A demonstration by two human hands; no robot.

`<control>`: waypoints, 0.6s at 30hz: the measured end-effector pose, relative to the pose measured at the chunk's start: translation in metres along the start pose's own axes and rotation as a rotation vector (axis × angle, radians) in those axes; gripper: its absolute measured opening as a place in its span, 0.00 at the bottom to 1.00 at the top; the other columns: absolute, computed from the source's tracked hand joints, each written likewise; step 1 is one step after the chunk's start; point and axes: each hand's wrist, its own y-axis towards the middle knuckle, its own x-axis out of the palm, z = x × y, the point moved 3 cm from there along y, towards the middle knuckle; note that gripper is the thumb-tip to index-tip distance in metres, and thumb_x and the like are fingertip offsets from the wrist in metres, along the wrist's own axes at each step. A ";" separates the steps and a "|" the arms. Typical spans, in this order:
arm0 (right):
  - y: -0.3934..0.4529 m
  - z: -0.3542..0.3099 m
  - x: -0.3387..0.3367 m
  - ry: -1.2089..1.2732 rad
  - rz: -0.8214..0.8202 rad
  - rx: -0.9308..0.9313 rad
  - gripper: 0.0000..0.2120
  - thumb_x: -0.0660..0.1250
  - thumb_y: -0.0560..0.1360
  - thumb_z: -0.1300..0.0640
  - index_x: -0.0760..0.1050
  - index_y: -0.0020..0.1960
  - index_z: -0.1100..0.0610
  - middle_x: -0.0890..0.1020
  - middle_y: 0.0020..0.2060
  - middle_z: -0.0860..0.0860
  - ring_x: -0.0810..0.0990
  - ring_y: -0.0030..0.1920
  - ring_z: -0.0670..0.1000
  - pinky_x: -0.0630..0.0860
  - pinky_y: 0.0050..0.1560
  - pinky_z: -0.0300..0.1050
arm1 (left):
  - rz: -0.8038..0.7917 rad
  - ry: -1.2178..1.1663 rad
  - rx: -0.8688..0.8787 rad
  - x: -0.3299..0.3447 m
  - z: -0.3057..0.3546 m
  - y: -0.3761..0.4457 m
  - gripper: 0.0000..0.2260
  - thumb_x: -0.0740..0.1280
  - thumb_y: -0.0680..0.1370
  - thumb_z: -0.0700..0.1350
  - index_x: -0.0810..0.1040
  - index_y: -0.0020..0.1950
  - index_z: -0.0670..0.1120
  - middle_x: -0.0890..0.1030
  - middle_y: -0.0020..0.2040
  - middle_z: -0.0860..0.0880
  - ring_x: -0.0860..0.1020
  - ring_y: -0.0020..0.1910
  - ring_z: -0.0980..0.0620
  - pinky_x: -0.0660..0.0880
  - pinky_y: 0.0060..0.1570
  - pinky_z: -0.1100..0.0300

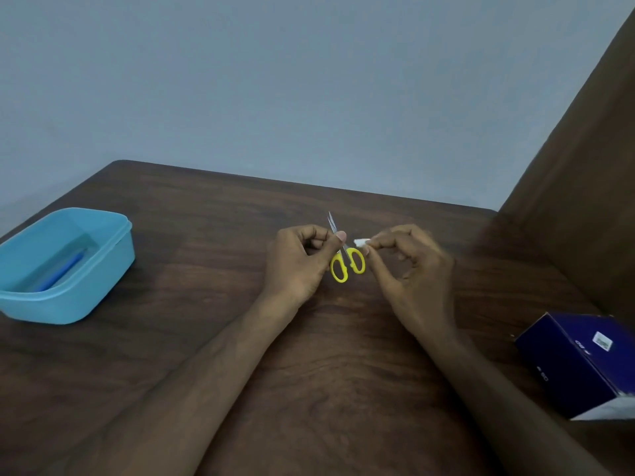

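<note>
Pinching one scissors, left hand; one white piece, right hand.

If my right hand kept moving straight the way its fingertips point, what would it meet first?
Most likely the scissors, just above the yellow handles, held in the left hand. The right hand pinches a white scrap close beside them; depth is unclear.

A plain grey-blue wall fills the upper half of the frame in soft, even light. Below it, a dark brown wooden table with a rounded far corner spreads across the lower half. A brown panel rises slantwise along the right edge.
</note>
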 end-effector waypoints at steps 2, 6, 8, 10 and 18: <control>-0.001 -0.003 0.003 -0.041 -0.055 -0.080 0.04 0.80 0.75 0.61 0.86 0.45 0.54 0.87 0.45 0.45 0.82 0.47 0.49 0.78 0.50 0.49 | -0.004 0.005 0.004 0.000 0.000 0.001 0.09 0.77 0.79 0.51 0.88 0.43 0.47 0.87 0.36 0.49 0.84 0.35 0.54 0.81 0.42 0.55; -0.007 0.003 0.012 -0.073 -0.201 -0.081 0.04 0.78 0.73 0.58 0.86 0.45 0.50 0.87 0.42 0.41 0.79 0.45 0.50 0.78 0.48 0.53 | -0.010 -0.044 -0.015 -0.001 -0.002 0.002 0.09 0.76 0.81 0.48 0.88 0.43 0.46 0.88 0.38 0.47 0.84 0.36 0.53 0.80 0.43 0.53; -0.006 0.008 0.011 -0.113 -0.230 -0.088 0.01 0.76 0.72 0.55 0.85 0.43 0.49 0.86 0.40 0.41 0.78 0.44 0.49 0.77 0.47 0.55 | 0.002 -0.027 -0.016 -0.001 -0.003 0.001 0.09 0.76 0.80 0.49 0.88 0.43 0.47 0.88 0.37 0.48 0.84 0.35 0.53 0.80 0.42 0.53; -0.005 0.006 0.007 -0.151 -0.228 -0.130 0.03 0.76 0.71 0.56 0.82 0.42 0.50 0.85 0.39 0.42 0.78 0.43 0.49 0.76 0.47 0.55 | 0.033 0.004 -0.009 0.000 -0.002 0.002 0.09 0.77 0.80 0.50 0.88 0.42 0.47 0.88 0.36 0.49 0.82 0.34 0.55 0.78 0.40 0.56; -0.001 -0.004 0.005 -0.198 -0.127 -0.242 0.05 0.78 0.73 0.59 0.84 0.42 0.51 0.87 0.48 0.38 0.77 0.46 0.51 0.74 0.47 0.55 | 0.022 0.073 -0.023 0.000 0.004 -0.002 0.10 0.77 0.79 0.52 0.88 0.41 0.48 0.87 0.34 0.50 0.84 0.34 0.55 0.80 0.40 0.59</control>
